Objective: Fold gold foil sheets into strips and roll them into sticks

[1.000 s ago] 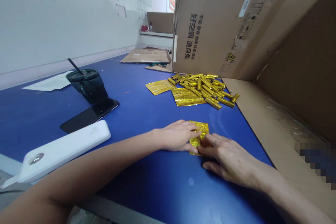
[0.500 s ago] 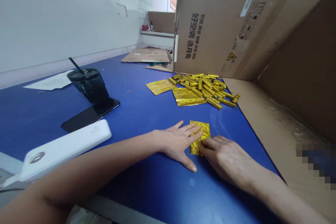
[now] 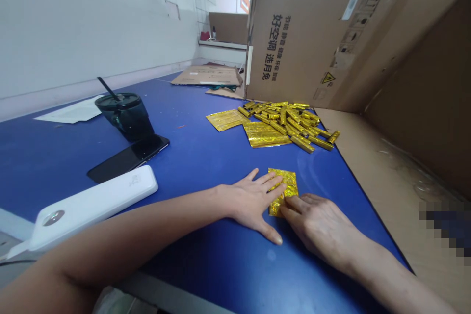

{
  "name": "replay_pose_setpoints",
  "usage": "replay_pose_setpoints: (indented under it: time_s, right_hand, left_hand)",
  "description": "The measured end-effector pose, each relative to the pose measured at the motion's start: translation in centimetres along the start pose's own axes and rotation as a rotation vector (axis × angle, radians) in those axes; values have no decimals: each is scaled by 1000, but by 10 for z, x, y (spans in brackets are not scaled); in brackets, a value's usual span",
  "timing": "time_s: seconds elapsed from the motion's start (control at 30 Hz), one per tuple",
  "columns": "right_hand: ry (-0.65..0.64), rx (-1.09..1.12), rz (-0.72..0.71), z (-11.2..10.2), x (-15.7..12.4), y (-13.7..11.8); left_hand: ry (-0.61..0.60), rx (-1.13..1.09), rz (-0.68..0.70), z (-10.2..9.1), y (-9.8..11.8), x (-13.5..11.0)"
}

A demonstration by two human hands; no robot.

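The left hand [image 3: 252, 201] is lying wide over the sheet [image 3: 291, 180], where even pressure should help flatness, while the right hand [image 3: 324, 225] is curling narrowly at its right side, hold unclear.

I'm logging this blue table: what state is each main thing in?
Left hand: open, fingers spread over the gold sheet
Right hand: fingers bent, at the gold sheet
Gold sheet: mostly flat
Farther gold sheets: flat
Gold rolls: loosely piled
Phone: lying flat, screen dark
Cup: upright, straw in
White device: lying flat
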State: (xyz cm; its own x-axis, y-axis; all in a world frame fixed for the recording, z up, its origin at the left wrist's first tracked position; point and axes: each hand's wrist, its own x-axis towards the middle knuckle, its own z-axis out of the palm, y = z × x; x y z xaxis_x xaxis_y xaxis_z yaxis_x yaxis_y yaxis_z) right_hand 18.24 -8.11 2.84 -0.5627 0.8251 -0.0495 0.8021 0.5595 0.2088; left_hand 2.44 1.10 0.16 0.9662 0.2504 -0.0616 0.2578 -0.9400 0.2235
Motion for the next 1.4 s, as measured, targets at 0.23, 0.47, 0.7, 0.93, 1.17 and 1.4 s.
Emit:
replay_pose_setpoints:
  time_s: [0.23,0.47,0.7,0.93,1.17,1.4]
  right_hand:
    - [87,46,3,9,2,3]
    - [138,278,59,4,-2,17]
    - [169,374,20,-2,-5,18]
    - [201,245,45,15,2,8]
    - [331,545,188,20,1,18]
    - [232,683,249,9,0,21]
  left_hand:
    - [-18,-17,-19,-5,1,1]
    - [-4,-10,-39,-7,0,2]
    - [-14,-47,-59,-10,1,2]
    - [-1,-79,-72,-12,0,2]
    - [131,-52,-40,-16,-2,5]
    - [236,-31,-49,-11,-2,8]
